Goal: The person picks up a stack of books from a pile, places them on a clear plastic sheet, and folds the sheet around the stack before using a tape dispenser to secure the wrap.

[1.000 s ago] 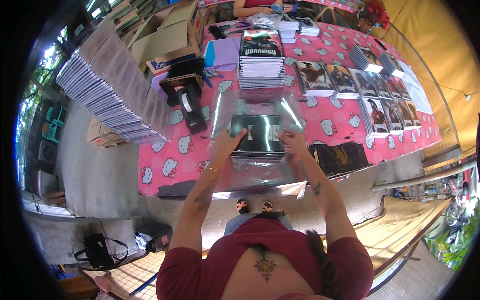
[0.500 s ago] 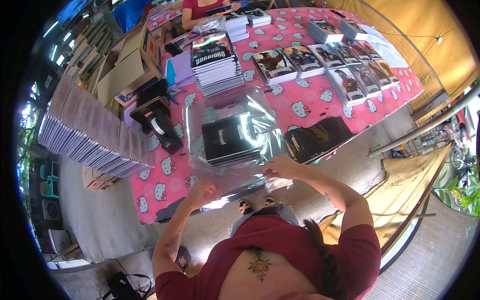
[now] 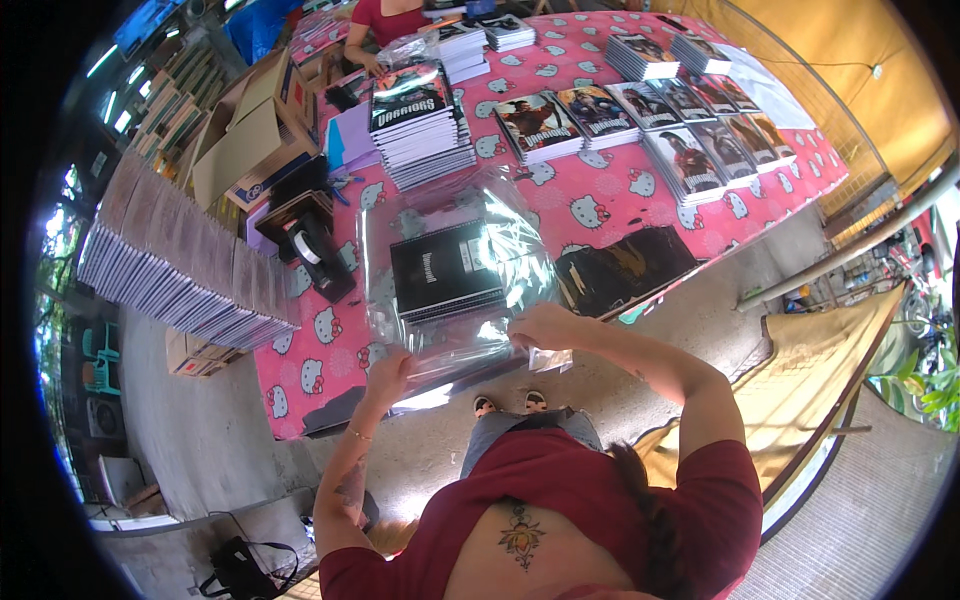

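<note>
Head view shows a dark notebook stack [image 3: 447, 270] amid clear plastic [image 3: 526, 262]; nearside of the stack, left hand [image 3: 388, 376] and right hand [image 3: 545, 328] fingers apparently pinch the plastic, seemingly an edge-handling step next calling for even tension.

Illumination: bright daylight, admitted from the right and left margins; foliage [image 3: 935, 397] partly washed out at right. Yellow tarp [image 3: 845, 45]: warmly lit. Clear plastic [image 3: 512, 245]: crossed by hard white glare. Left background: deeply shadowed, broken by blown highlights. Distortion: outlines bowed toward a blackened circular rim. Focus: periphery softened; fine detail blurred.
</note>
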The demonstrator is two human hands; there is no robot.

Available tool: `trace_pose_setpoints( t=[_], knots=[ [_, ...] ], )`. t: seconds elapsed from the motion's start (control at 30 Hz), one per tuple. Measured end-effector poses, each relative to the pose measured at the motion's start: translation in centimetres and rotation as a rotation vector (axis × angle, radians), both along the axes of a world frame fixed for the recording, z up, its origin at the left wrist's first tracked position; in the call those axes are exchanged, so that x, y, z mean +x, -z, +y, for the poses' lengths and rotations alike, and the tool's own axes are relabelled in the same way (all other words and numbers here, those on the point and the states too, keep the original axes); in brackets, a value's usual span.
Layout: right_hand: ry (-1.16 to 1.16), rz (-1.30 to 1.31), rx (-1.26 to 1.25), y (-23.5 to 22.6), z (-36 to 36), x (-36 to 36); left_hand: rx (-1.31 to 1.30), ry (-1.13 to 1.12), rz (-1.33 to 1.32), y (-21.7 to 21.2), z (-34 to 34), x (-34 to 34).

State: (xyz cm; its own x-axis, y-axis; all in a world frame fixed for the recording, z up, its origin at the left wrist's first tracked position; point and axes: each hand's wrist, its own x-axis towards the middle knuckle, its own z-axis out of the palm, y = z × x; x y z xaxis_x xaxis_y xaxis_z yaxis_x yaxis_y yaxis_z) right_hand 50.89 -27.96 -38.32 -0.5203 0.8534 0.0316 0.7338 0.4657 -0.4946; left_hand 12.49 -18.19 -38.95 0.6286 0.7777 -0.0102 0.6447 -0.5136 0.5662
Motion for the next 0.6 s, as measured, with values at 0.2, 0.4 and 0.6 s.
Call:
trace_pose_setpoints(
  t=[0.2,0.4,0.6],
  knots=[
    [0.010,-0.182,-0.247,-2.5,0.6,-1.0,0.027,0.130,0.090,-2.6,-0.7,0.4],
    [0.182,-0.228,-0.397,-9.3,3.0,-0.2,-0.383,-0.061,-0.138,-6.2,4.8,-2.3],
    [0.149,0.066,-0.296,-6.5,3.8,1.1,-0.557,-0.025,-0.069,-7.9,8.8,-1.5]
  ],
)
